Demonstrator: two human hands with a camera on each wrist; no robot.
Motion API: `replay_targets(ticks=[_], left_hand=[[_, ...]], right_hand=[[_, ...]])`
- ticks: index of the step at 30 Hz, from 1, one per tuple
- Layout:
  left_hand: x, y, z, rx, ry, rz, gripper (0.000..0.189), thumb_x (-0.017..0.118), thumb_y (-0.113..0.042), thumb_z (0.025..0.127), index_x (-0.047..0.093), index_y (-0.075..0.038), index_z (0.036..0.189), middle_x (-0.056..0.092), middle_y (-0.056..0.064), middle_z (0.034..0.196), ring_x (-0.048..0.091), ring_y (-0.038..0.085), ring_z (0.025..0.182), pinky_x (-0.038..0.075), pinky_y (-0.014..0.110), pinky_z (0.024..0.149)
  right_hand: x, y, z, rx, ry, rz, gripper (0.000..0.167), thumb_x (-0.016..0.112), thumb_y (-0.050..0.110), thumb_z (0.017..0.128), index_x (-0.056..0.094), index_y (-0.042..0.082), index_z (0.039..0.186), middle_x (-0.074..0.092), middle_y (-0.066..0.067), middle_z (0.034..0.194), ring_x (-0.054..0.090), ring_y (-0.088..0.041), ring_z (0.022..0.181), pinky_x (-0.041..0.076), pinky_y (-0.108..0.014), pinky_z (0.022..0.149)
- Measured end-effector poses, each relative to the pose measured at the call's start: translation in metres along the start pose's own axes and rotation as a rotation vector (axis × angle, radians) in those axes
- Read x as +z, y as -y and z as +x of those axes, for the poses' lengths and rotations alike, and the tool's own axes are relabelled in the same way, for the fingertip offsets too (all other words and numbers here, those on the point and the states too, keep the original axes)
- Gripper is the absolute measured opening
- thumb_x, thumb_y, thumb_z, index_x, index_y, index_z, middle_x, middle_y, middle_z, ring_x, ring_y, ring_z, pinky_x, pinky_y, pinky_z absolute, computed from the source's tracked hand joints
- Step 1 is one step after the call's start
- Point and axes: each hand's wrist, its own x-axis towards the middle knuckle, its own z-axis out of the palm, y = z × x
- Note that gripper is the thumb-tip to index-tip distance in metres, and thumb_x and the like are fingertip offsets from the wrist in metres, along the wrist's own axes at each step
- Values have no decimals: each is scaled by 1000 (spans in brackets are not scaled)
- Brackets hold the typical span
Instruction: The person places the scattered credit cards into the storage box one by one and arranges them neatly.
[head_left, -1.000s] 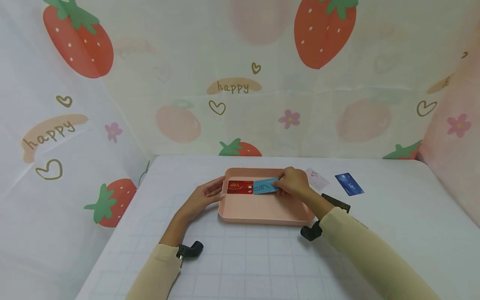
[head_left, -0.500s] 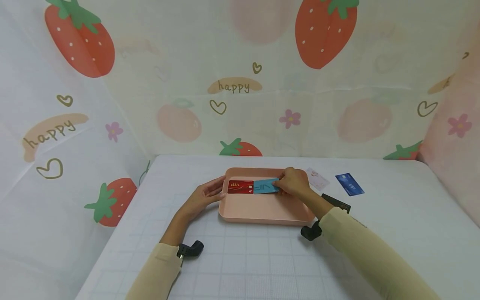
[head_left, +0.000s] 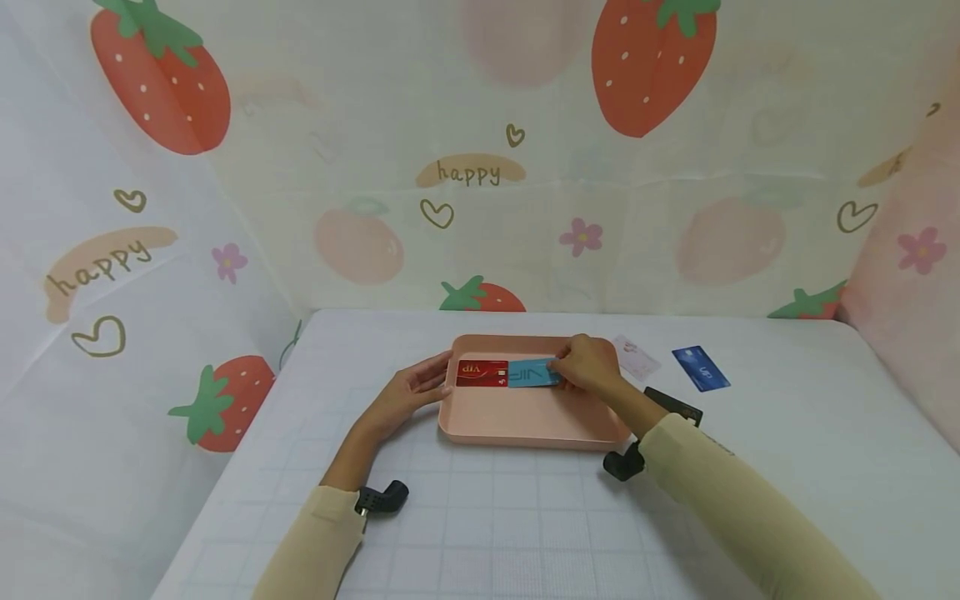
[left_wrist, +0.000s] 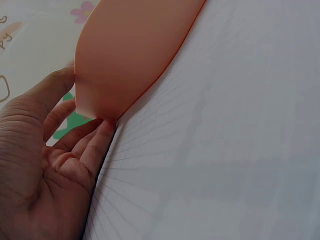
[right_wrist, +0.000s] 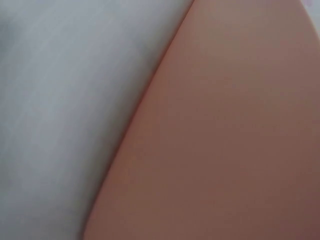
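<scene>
A pink tray (head_left: pixel 525 421) lies on the table, with a red VIP card (head_left: pixel 482 374) flat inside its upper left part. Directly to the right of that, end to end in the same row, is a light blue VIP card (head_left: pixel 531 373). My right hand (head_left: pixel 588 364) pinches the blue card's right end with thumb and fingers, covering that end. At the tray's left side my left hand (head_left: pixel 411 390) holds the rim. In the left wrist view its thumb (left_wrist: pixel 55 87) is at the rim, and the other fingers sit at the tray's lower edge.
Right of the tray lie a pale pink card (head_left: pixel 637 358), a dark blue card (head_left: pixel 701 368) and a black card (head_left: pixel 673 406), partly hidden by the right forearm. A white gridded cloth (head_left: pixel 487 517) covers the table. Strawberry-print curtains (head_left: pixel 480 233) stand behind and at both sides.
The blue card has turned very slightly, so it now lies straighter in line with the red one. Both hands keep practically the same places.
</scene>
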Motion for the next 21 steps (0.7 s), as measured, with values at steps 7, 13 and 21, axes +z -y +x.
replay_targets(ticks=[7, 13, 21], left_hand=[[0, -1, 0, -14, -1, -9, 66, 69, -8, 97, 39, -10, 157, 41, 7, 159, 42, 24, 144, 43, 25, 109], [-2, 1, 0, 2, 4, 6, 67, 69, -7, 97, 38, -8, 157, 40, 11, 160, 41, 27, 145, 43, 25, 108], [-1, 1, 1, -12, -7, 19, 66, 70, -11, 97, 40, -12, 157, 42, 6, 159, 43, 23, 144, 43, 25, 108]], right_hand=[[-1, -3, 0, -22, -40, -68, 18, 68, 17, 95, 68, -1, 95, 65, -7, 64, 59, -13, 52, 46, -20, 45], [-4, -2, -2, -40, -26, -56, 18, 67, 16, 95, 68, -2, 95, 66, -7, 63, 60, -12, 52, 47, -20, 45], [-8, -2, -9, -84, -14, -11, 27, 69, 19, 96, 68, -4, 111, 68, -9, 67, 59, -11, 51, 48, -21, 48]])
